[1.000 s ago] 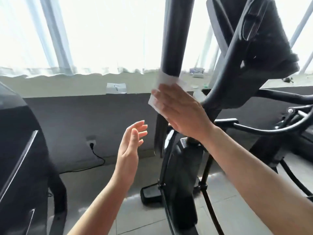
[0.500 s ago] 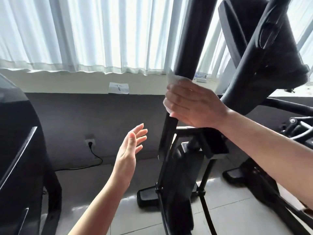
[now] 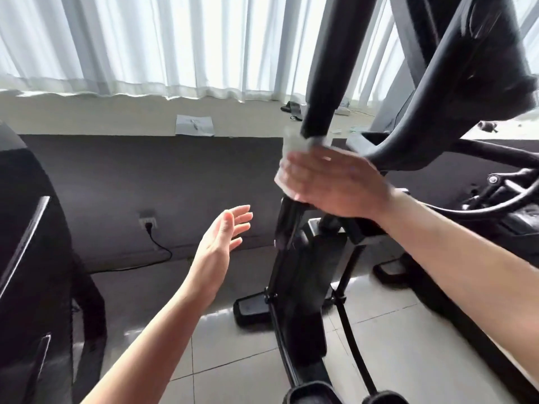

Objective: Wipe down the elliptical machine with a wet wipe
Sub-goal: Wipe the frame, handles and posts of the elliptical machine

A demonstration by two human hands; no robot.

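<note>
The black elliptical machine [image 3: 303, 275] stands on the tiled floor, and its upright bar [image 3: 323, 68] rises through the upper middle of the view. My right hand [image 3: 335, 182] lies across this bar just below the thicker sleeve. Its fingers, blurred by motion, look nearly straight and press a white wet wipe [image 3: 294, 145] against the bar. The wipe sticks out above and to the left of the fingertips. The thumb is hidden. My left hand [image 3: 224, 239] hovers left of the bar, palm open, touching nothing.
Another dark machine [image 3: 32, 258] fills the left edge. On the grey wall below the window ledge [image 3: 116, 115], a wall socket [image 3: 148, 222] has a black cable plugged in. A paper [image 3: 194, 125] lies on the ledge. White curtains hang behind. Handlebars [image 3: 495, 158] crowd the right.
My right hand has slid down the bar with the wipe, from a curled grip to fingers lying flatter across it. My left hand has stayed in about the same place.
</note>
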